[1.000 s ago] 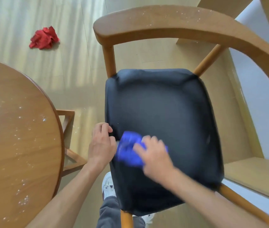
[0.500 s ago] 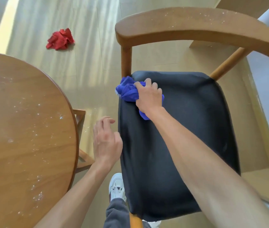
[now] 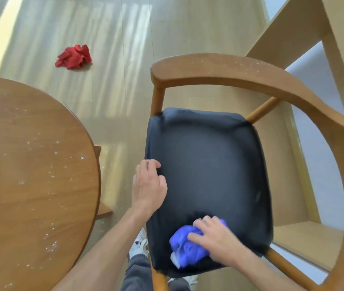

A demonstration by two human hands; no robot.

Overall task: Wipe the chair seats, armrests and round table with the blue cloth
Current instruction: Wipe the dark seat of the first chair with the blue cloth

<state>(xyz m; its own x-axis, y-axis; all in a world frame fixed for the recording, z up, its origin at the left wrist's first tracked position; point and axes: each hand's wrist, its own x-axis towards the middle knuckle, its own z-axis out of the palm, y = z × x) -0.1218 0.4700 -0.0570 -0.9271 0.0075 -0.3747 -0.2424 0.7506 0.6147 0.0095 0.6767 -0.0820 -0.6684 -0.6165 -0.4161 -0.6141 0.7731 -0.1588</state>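
A wooden chair with a black seat (image 3: 208, 164) stands below me. My right hand (image 3: 215, 238) presses the crumpled blue cloth (image 3: 185, 246) onto the seat's near edge and grips it. At the seat's left edge rests my left hand (image 3: 148, 185), fingers curled over the side. The curved wooden armrest (image 3: 219, 70) arches around the far and right sides and carries white specks. To the left lies the round wooden table (image 3: 30, 175), dotted with white crumbs.
A red cloth (image 3: 74, 56) lies on the pale floor beyond the table. Light wooden furniture panels (image 3: 305, 234) stand to the right of the chair. My shoes (image 3: 138, 244) and trouser legs show below the seat. A table leg brace (image 3: 102, 208) sits between table and chair.
My right hand has dragged the blue cloth from the seat's far left corner back to the near edge. My left hand has shifted onto the seat's left edge.
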